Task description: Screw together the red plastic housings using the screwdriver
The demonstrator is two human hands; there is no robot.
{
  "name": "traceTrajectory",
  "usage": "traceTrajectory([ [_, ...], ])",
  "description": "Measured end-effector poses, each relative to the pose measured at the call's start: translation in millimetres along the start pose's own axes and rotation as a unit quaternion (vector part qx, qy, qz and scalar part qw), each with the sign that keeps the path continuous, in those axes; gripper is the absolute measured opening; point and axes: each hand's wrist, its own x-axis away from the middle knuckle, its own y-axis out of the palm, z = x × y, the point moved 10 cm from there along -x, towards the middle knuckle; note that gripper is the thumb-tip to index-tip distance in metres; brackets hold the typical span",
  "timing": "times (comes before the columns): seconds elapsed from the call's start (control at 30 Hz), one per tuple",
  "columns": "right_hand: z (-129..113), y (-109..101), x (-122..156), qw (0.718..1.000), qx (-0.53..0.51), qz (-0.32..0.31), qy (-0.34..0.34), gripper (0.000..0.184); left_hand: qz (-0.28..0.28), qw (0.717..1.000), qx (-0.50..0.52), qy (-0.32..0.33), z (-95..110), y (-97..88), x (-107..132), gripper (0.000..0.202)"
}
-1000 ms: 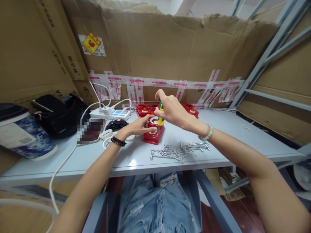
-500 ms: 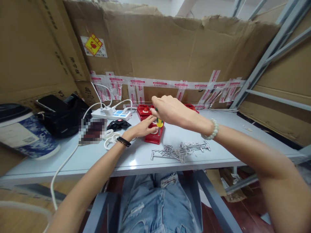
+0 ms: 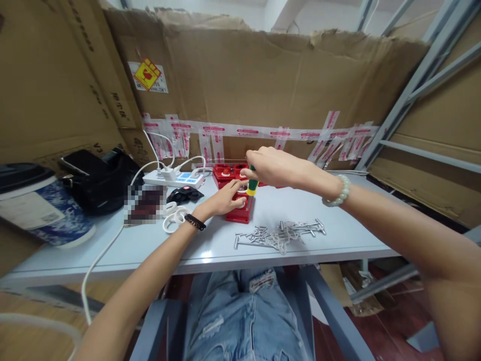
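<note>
We seem mid-screwing: our right hand holds the screwdriver in a closed grip, tip down on the red housing mid-tabletop, our left hand clamps that housing, and the next turn calls for steady downward pressure.

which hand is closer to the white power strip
Left. The left hand rests on the red box, just right of the power strip. The right hand grips the screwdriver over that box, farther to the right.
</note>
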Motion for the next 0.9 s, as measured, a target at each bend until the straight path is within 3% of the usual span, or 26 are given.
traceTrajectory([
  [0.07, -11, 3, 3, 0.998, -0.005, -0.034, -0.058, 0.008, 0.001, 1.000, -0.003, -0.002, -1, 0.1, -1, 0.059],
  [0.17, -24, 5, 7, 0.992, 0.007, -0.061, -0.114, 0.015, 0.011, 1.000, 0.000, -0.002, -2, -0.8, -1, 0.060],
  [0.27, -19, 6, 5, 0.996, 0.018, -0.054, -0.075, 0.013, 0.014, 1.000, 0.002, 0.005, 0, -1.3, 0, 0.060],
  [0.4, -10, 2, -3, 0.999, 0.028, 0.015, -0.019, 0.011, 0.014, 1.000, 0.000, 0.010, 3, -2.4, 0, 0.059],
  [0.47, -16, 2, -4, 0.999, 0.008, 0.022, -0.048, 0.011, 0.013, 1.000, -0.001, 0.008, 3, -2.4, 0, 0.057],
  [0.63, -39, 8, 4, 0.985, -0.058, -0.029, -0.157, 0.027, 0.014, 1.000, -0.004, -0.004, -2, -1.5, -2, 0.049],
  [0.7, -36, 7, 3, 0.988, -0.065, -0.018, -0.138, 0.026, 0.010, 1.000, -0.006, -0.010, -3, -0.7, -1, 0.046],
  [0.83, -12, 3, -4, 0.997, -0.043, 0.043, -0.038, 0.020, 0.011, 1.000, -0.008, 0.002, 2, -2.4, 0, 0.053],
  [0.9, -8, 2, -5, 0.998, -0.042, 0.047, -0.027, 0.019, 0.011, 1.000, -0.003, 0.007, 3, -2.7, 0, 0.056],
])
